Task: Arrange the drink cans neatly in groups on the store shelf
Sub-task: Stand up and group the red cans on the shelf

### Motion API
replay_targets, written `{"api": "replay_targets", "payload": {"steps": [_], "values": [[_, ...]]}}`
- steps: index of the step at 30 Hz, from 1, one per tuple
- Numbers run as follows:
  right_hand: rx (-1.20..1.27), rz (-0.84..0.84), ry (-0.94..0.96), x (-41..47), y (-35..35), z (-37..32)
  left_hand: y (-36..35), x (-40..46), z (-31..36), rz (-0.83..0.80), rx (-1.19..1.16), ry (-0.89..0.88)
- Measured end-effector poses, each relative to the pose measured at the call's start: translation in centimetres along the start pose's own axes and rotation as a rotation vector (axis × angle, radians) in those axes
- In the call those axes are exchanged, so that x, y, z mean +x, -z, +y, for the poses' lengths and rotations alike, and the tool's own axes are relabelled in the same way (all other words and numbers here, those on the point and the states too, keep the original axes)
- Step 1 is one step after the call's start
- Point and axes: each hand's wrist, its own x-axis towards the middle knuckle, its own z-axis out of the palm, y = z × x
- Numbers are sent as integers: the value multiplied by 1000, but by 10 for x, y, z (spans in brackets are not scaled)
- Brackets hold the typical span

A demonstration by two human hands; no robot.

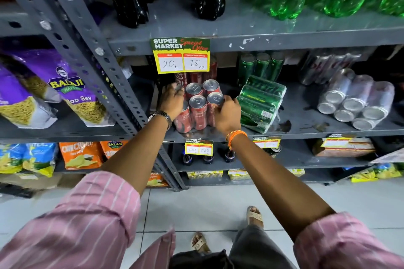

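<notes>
Red cans (197, 107) bunched near shelf (306, 131) front-left corner. L hand (172, 100) pressed on left side of bunch, R hand (227, 113) wrapped on right side. Green pack (260, 105) tipped just beside; silver pack (356, 100) near right end.

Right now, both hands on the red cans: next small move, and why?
Probably slide the red cans straight back. Left hand and right hand flank the group, which stands at the shelf front edge, with more red cans behind.
</notes>
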Motion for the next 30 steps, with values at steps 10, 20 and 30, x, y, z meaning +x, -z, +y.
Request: {"api": "replay_targets", "payload": {"steps": [10,20,30], "values": [[-94,-180,-30,64,13,-26,-12,-58,-18,86,-83,80],[25,-29,144,40,25,-33,9,-32,12,69,-200,52],[31,63,256,-24,-32,-20,-8,29,58,-402,348,-217]]}}
